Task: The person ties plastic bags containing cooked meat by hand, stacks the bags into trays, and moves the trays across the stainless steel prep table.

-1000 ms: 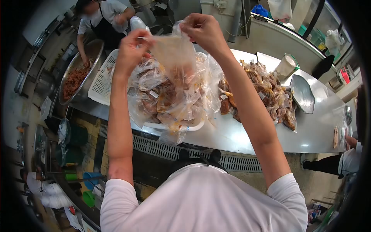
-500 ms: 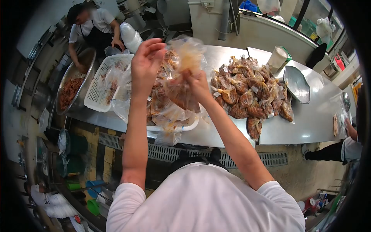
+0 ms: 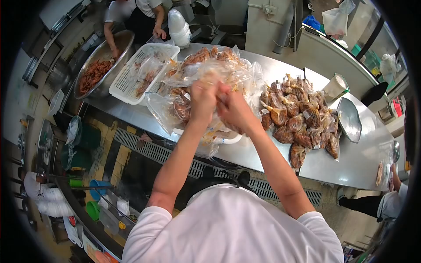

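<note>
My left hand (image 3: 203, 100) and my right hand (image 3: 236, 110) are close together, both closed on the gathered neck of a clear plastic bag (image 3: 213, 69). Motion blurs the fingers, and the bag's lower part is mostly hidden behind my hands. Beneath them is a white basket (image 3: 232, 140) heaped with bags of reddish-brown food (image 3: 180, 105). To the right of my right hand, a pile of tied bags of brown food (image 3: 302, 115) rests on the metal table.
At the left stand a white perforated basket (image 3: 120, 87) and a large metal bowl (image 3: 127, 44), where a person works. Stacked white cups (image 3: 179, 30) are behind. A clear container (image 3: 336, 86) and a grey tray (image 3: 349, 119) lie on the steel table (image 3: 337, 164). Another person is at far right.
My left hand, open and raised before, has come down and closed on the bag's neck beside my right hand. The view has shifted, so the table appears further right and lower.
</note>
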`<state>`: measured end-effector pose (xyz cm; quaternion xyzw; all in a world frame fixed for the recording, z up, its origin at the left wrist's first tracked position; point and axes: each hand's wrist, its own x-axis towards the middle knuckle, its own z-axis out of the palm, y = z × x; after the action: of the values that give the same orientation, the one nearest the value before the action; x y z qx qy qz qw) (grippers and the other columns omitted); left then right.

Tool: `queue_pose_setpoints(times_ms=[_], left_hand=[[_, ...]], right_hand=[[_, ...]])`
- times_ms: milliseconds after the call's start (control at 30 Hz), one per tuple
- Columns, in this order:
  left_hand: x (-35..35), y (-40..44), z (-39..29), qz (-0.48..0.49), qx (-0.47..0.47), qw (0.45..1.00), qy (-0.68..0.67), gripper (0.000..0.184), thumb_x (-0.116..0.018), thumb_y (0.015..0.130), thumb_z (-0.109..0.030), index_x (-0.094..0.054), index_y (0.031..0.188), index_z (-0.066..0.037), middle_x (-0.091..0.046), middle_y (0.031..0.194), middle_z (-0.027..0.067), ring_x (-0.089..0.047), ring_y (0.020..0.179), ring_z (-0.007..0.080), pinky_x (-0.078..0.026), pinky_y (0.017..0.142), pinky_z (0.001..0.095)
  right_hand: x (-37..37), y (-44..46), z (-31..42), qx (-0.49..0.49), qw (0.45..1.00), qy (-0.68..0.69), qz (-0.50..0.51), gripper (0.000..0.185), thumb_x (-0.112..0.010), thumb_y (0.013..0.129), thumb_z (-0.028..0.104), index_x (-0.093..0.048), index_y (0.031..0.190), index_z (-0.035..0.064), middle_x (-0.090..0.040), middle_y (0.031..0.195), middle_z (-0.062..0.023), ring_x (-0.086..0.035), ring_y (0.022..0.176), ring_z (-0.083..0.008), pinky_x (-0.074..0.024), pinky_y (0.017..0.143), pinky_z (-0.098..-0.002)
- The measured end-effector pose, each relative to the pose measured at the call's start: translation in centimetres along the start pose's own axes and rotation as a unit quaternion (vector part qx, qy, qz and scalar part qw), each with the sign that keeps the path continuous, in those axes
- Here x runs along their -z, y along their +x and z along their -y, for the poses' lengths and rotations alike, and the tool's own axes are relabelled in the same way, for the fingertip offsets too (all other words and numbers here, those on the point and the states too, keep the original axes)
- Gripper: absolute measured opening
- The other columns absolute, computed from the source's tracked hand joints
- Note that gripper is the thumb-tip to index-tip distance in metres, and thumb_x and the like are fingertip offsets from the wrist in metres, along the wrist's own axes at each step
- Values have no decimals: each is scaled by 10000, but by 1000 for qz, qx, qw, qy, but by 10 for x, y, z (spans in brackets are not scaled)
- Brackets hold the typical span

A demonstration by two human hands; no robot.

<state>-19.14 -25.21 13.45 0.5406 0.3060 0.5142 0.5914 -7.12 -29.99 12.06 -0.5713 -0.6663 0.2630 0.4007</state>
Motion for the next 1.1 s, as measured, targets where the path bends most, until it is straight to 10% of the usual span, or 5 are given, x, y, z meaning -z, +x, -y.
queue_pose_setpoints(times_ms=[200, 400, 567, 867, 1100], left_hand=[[53, 30, -18, 37, 66, 922, -380, 288, -687, 970, -339, -552, 924, -88, -471, 630, -27, -433, 510, 84, -396, 489, 256], [17, -1, -64, 72, -530, 705, 465, 377, -837, 793, -234, -580, 1020, -76, -588, 678, 40, -587, 571, 254, -467, 550, 374], [67, 15, -7, 388, -10, 721, 574, 412, -734, 885, -291, -625, 1196, -43, -646, 824, 93, -645, 687, 256, -510, 694, 383], [-26, -70, 17, 342, 146, 921, -119, 277, -613, 1007, -282, -664, 1054, -13, -610, 782, 3, -562, 669, 112, -520, 682, 297], [15, 8, 28, 183, 99, 973, -104, 416, -730, 922, -172, -618, 1289, -12, -705, 956, 29, -663, 913, 109, -521, 817, 257]], right_hand=[[-4, -10, -17, 15, 967, 226, 118, 197, -623, 965, 181, -625, 998, -14, -636, 841, -214, -589, 749, -306, -474, 724, -397], [7, -12, -29, 28, 996, 64, 52, 163, -595, 939, 126, -616, 969, -33, -632, 870, -268, -598, 850, -458, -471, 766, -477], [37, -10, -34, 236, 955, -159, 83, 126, -659, 871, 125, -659, 926, 11, -629, 888, -206, -620, 861, -430, -503, 774, -457], [48, -5, -20, 99, 887, 452, 5, 110, -707, 938, 89, -665, 911, -9, -633, 887, 0, -613, 789, -120, -519, 729, -291], [41, -21, -31, -116, 967, 197, -116, 166, -658, 949, 139, -679, 920, -23, -677, 775, -107, -614, 691, -206, -502, 680, -358]])
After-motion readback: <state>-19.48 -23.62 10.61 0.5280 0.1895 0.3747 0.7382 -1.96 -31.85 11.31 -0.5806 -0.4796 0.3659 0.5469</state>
